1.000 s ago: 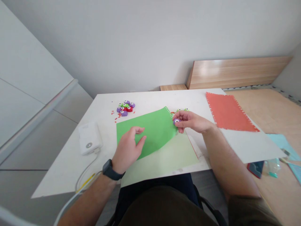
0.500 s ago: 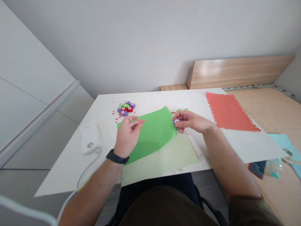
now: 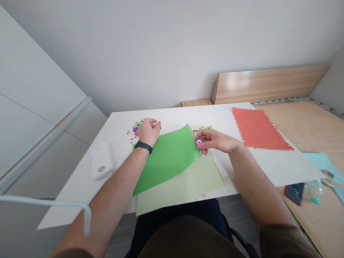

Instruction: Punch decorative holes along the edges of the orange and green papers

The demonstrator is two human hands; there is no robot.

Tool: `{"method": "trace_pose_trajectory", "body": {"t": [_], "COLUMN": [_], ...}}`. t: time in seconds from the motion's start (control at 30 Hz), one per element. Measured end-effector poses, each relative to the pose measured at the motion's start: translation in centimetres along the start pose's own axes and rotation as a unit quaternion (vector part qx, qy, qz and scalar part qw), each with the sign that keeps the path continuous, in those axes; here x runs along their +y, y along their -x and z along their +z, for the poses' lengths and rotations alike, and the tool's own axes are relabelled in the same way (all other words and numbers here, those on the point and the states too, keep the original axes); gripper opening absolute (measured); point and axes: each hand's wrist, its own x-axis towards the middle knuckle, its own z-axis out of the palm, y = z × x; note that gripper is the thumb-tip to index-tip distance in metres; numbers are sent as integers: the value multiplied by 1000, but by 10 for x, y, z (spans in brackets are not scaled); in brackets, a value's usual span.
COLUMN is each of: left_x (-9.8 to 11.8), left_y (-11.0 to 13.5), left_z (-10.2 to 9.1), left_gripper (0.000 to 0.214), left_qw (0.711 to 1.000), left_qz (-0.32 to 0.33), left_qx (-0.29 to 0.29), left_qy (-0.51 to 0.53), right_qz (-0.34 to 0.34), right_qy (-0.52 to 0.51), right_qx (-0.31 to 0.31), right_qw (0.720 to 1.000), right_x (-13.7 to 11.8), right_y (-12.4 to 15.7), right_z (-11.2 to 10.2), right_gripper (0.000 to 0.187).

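The right hand (image 3: pixel 217 140) holds a purple googly-eyed craft piece (image 3: pixel 198 142) in a tight fingertip pinch by the green paper (image 3: pixel 166 161); the half-curled left hand (image 3: pixel 149 132) covers a piece cluster (image 3: pixel 135 129), its hold unclear.

A small round purple piece with a white googly eye (image 3: pixel 198 142) sits pinched between the fingertips of the right hand (image 3: pixel 215 140), just at the 3 o'clock edge of a curved sheet of bright green paper (image 3: pixel 166 161), whose perforated corner rises at 1 o'clock. The left hand (image 3: pixel 148 132) lies beyond the sheet's 11 o'clock side, hiding most of a cluster of purple and green googly-eyed pieces (image 3: pixel 135 129), with tiny red paper scraps (image 3: pixel 131 138) at its 9 o'clock
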Motion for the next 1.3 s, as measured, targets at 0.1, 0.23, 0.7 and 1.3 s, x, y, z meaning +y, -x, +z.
{"method": "trace_pose_trajectory", "body": {"t": [0.1,0.23,0.7,1.3], "left_x": [-9,-17,-13,-14], "left_y": [-2,3,38,41], "left_z": [-1,-3,-6,-2], "left_gripper": [42,36,47,73], "left_qw": [1000,999,965,953], "left_qz": [13,10,96,158], "left_qx": [-15,-45,-235,-242], "left_qy": [10,16,-71,-89], "right_qz": [2,4,6,3], "right_qy": [7,12,11,9], "right_qx": [2,5,2,-2], "right_qw": [1000,1000,1000,1000], "right_x": [-1,-2,-2,-1], "right_y": [0,0,0,-1], "right_z": [0,1,4,3], "right_gripper": [37,37,36,37]}}
